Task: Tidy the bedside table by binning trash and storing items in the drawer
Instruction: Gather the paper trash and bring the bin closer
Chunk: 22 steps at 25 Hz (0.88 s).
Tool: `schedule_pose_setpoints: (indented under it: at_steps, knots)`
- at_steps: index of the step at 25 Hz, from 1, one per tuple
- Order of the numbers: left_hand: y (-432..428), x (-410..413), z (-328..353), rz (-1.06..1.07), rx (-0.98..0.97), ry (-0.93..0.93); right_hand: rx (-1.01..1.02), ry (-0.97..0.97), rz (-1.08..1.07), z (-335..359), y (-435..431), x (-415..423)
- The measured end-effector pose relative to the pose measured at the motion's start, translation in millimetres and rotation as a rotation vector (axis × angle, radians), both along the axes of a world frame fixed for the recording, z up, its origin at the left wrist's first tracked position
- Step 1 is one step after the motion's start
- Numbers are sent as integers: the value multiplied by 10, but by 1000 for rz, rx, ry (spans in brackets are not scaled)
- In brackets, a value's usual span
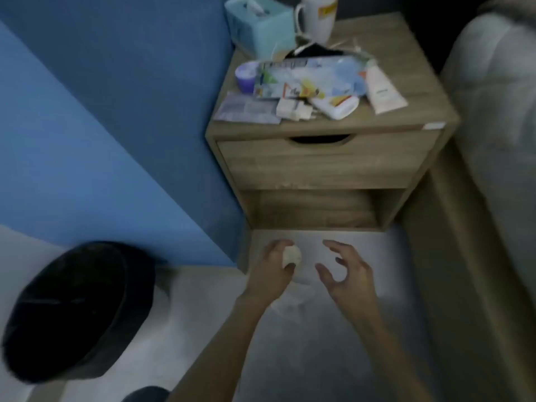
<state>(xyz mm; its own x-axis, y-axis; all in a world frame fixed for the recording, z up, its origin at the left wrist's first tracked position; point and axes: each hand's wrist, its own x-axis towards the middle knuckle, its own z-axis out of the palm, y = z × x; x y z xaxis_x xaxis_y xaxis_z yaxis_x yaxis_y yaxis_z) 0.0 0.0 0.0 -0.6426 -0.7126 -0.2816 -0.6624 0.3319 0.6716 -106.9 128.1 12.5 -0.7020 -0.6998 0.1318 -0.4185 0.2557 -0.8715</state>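
My left hand [274,266] is shut on a small crumpled white wad of paper [292,255], low in front of the wooden bedside table [420,91]. My right hand [345,271] hovers beside it, fingers spread and holding nothing. The table's drawer [324,162] is closed. On the tabletop lie a crinkled plastic wrapper [307,78], a white tube [383,91], a white bottle on its side [336,107], a small white box [291,108], a purple tub [246,75] and a flat packet [246,108]. A black bin [78,311] stands on the floor to the left.
A teal tissue box [261,27] and a white mug [317,17] stand at the back of the tabletop. A grey-covered bed [499,111] runs along the right. A blue wall [116,126] is at the left. An open shelf [313,210] sits under the drawer.
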Motion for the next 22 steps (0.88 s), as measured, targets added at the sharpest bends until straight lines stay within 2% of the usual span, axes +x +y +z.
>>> schedule_pose_setpoints:
  at_steps: [3, 8, 10, 12, 13, 16, 19, 22]
  knots:
    - [-171, -92, -798, -30, -13, -18, 166, 51, 7, -900, -264, -37]
    - [-436, -220, -1709, -79, -98, -204, 392, -14, 311, -2145, -487, 124]
    - [-483, -233, -1967, -96, -78, -255, 572, 74, 430, -2536, -497, 234]
    - [-470, -190, -2173, -105, -97, -219, 684, 169, 509, -2781, -521, 377]
    - [-466, -166, -2245, -89, -113, -179, 683, 155, 523, -2931, -539, 406]
    - [-442, -140, -2335, -16, -130, -115, 494, 211, 415, -3026, -521, 393]
    - [-474, -153, -2271, 37, -171, -94, 431, 197, 329, -2834, -582, 237]
    - [-516, -140, -2079, 87, -189, -21, 305, 172, 368, -2597, -675, 126]
